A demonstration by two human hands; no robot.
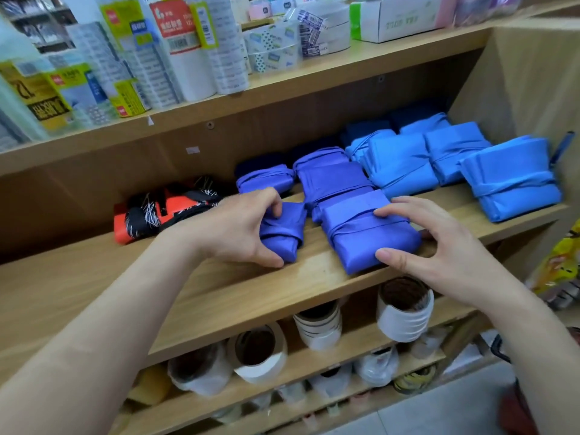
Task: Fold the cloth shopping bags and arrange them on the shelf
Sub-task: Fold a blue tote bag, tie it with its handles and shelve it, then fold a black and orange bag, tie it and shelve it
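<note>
Purple stuff: left hand grips the small folded cloth bag, right hand grips the larger purple bundle, probably squaring the row.

Smooth cloth bags, wooden shelf

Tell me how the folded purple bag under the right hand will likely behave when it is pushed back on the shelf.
Probably soft: the folded purple bag is thin cloth, so it may dent rather than slide stiffly. Its wrapped strap should keep it bundled. Flat on the wooden shelf, it will hardly roll or tip.
</note>
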